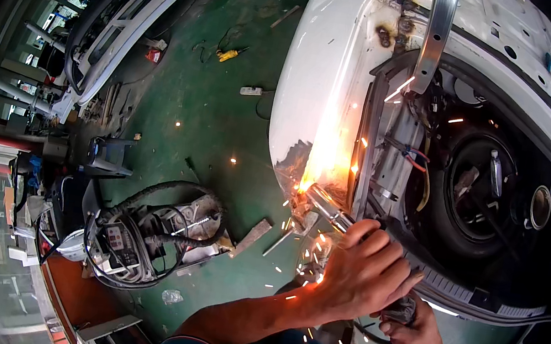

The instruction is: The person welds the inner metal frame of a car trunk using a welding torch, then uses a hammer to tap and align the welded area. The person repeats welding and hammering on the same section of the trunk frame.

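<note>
My left hand is closed around the front of a welding torch with a shiny metal nozzle. Behind it, my right hand grips the torch's dark rear end. The nozzle points at the lower corner of a white car body panel, where a glaring orange-white flash hides the contact spot. Sparks fly off around both arms. Beside the flash, the paint has gone from a dark patch. Right of the nozzle lies the open trunk, with a spare wheel in its well.
A metal bar spans down into the trunk opening, near loose wires. On the green floor sit a machine with coiled cable, a yellow power tool, a power strip and a small stool.
</note>
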Action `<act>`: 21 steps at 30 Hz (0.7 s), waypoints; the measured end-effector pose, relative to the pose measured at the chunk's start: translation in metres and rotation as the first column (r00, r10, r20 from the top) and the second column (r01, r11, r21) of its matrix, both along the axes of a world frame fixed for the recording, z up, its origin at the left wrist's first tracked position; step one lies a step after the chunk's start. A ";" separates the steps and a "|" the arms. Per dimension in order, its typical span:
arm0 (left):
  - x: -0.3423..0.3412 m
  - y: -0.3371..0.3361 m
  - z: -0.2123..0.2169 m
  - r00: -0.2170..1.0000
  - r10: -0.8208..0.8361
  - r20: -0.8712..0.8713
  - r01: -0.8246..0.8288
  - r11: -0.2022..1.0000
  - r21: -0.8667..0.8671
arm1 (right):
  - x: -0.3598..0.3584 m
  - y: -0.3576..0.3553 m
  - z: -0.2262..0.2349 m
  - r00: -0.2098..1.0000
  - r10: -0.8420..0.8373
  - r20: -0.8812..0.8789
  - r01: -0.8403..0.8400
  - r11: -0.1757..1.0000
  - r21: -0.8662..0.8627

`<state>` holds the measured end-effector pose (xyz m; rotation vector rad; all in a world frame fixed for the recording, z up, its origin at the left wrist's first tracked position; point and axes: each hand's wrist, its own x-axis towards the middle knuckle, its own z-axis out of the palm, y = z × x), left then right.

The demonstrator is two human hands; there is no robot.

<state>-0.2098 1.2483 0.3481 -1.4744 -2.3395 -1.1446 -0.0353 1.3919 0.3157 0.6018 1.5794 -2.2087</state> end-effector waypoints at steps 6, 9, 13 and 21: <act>0.005 0.001 -0.002 1.000 -0.006 0.020 0.006 1.000 -0.006 | 0.010 0.003 -0.008 1.000 0.004 0.024 -0.003 1.000 -0.017; 0.006 0.002 -0.006 1.000 0.010 0.020 -0.010 1.000 0.011 | 0.009 0.001 -0.008 0.999 -0.010 0.037 0.011 0.999 -0.035; 0.004 -0.001 -0.006 1.000 0.017 0.015 -0.017 1.000 0.007 | 0.007 0.003 -0.005 0.990 0.038 0.135 -0.031 0.998 -0.055; 0.001 -0.004 -0.006 1.000 0.025 0.016 -0.025 1.000 0.017 | -0.001 -0.001 -0.001 0.996 -0.001 0.090 0.008 0.997 -0.082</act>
